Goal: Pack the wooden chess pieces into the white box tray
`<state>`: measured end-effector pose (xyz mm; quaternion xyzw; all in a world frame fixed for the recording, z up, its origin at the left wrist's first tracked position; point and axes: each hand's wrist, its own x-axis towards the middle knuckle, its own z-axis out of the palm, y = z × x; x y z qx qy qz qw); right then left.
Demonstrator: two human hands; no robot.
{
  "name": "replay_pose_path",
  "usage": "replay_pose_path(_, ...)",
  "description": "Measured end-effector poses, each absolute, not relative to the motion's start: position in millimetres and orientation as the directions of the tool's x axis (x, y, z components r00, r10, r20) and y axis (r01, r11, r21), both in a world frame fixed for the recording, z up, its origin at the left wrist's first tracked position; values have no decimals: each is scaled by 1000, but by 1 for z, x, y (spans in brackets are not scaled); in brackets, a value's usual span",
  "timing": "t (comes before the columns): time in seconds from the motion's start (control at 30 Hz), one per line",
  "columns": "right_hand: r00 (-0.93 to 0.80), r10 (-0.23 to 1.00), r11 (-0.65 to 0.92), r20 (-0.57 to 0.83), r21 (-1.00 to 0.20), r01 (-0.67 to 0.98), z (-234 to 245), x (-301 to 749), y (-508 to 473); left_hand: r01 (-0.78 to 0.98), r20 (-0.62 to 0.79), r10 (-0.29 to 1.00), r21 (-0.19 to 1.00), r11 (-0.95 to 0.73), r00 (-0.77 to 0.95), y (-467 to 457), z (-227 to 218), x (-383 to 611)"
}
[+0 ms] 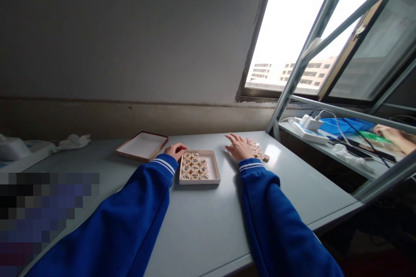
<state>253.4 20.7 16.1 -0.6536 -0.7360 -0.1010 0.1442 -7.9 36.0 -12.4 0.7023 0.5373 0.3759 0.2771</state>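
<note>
A shallow white box (213, 168) sits on the grey desk with several round Chinese chess pieces (195, 168) in rows, filling its left and middle; the strip along its right side shows bare bottom. At the box's far left corner is my left hand (176, 150), its fingers curled against the rim. My right hand (239, 148) is stretched out to the right of the box, fingers spread and palm down. Beside and partly behind it lies a loose heap of chess pieces (256, 150). Nothing shows in the right hand's fingers.
The box lid (142, 146) lies upturned at the left, near the wall. A metal frame post (286, 99) rises at the desk's right. Beyond it, a second desk holds a power strip (307, 130), a blue tray (344, 125) and another person's hand (388, 132). Crumpled tissue (73, 142) lies far left.
</note>
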Motion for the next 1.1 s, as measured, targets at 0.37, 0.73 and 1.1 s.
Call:
replay_pose_path(0.37,-588,798,602,131,-201,773,33,189,-12,583,264,958,764,-277,110,41,-20,-7)
replay_pose_path(0.73,-530,811,583,247,-259,770,29,194,-4,606,240,951,732,-310,197,39,-11,-13)
replay_pose_path(1.1,-191,936,203,294,-10,979,41,248,-1,637,215,968,730,-247,129,39,-15,-8)
